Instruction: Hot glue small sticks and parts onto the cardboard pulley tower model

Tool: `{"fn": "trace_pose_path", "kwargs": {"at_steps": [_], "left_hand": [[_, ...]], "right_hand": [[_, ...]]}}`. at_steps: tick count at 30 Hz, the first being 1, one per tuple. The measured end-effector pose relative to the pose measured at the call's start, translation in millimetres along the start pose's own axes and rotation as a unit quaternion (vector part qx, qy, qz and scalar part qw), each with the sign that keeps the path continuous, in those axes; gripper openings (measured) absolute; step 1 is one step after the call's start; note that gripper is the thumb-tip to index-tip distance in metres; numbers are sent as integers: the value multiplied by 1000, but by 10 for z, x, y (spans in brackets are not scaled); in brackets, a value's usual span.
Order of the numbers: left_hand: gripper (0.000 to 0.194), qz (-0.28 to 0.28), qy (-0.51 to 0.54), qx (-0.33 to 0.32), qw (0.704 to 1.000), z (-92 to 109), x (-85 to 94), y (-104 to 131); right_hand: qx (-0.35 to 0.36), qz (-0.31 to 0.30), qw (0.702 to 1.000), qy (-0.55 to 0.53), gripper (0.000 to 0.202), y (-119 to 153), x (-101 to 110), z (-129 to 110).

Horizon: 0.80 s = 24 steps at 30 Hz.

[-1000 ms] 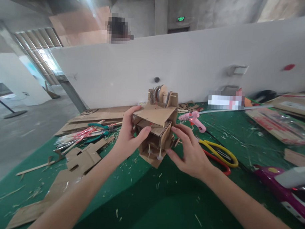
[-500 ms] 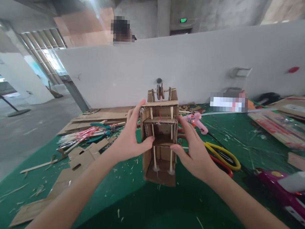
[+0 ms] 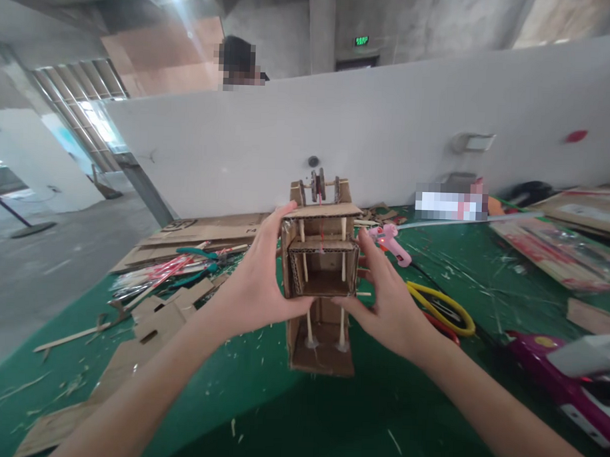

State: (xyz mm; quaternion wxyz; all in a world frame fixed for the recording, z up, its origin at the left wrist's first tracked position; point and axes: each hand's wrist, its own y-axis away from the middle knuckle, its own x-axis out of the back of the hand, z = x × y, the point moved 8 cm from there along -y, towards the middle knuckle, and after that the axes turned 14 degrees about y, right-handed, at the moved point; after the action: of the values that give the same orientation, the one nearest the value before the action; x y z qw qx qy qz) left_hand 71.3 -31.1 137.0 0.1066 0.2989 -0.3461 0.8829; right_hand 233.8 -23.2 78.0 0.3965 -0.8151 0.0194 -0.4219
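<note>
A cardboard lift model (image 3: 294, 351) stands upright at the middle of the green table. An open-fronted cardboard box (image 3: 325, 290) sits inside it around two thin wooden rods (image 3: 342, 323), which run down to glue blobs at the base. Red string (image 3: 320, 222) leads from the box up to a cardboard spool (image 3: 318, 184) on a stick axle at the top. My left hand (image 3: 256, 280) is wrapped round the left wall, its thumb under the box's lower edge. My right hand (image 3: 387, 301) grips the right side, thumb near the box's lower right corner; its other fingers are partly hidden.
A pink glue gun (image 3: 395, 245) lies to the right, near yellow-handled scissors (image 3: 445, 310) and a purple tool (image 3: 554, 377). Teal-handled pliers (image 3: 196, 273), sticks and cardboard scraps (image 3: 166, 317) lie left. A white partition (image 3: 227, 152) stands behind, a person's head (image 3: 238, 61) beyond it.
Both thumbs have shifted lower, to the box's bottom edge. The inner box's lower front edge now shows more plainly. The view has moved slightly.
</note>
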Motion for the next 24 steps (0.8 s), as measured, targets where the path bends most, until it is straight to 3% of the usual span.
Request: {"fn": "trace_pose_path", "kwargs": {"at_steps": [6,15,20,24], "left_hand": [[84,25,20,6,999,34,32,8],[84,21,19,9,1000,20,29,-7],[83,26,36,7,999,16,33,-2],[89,-1,70,20,997,-5,-11,-2]], "right_hand": [[9,39,999,-18,78,-28,38,-11],[21,50,998,22,77,-50,91,-49],[10,34,999,14,81,-71,96,-53],[-25,2,1000,-16,89,-99,91,-54]]}}
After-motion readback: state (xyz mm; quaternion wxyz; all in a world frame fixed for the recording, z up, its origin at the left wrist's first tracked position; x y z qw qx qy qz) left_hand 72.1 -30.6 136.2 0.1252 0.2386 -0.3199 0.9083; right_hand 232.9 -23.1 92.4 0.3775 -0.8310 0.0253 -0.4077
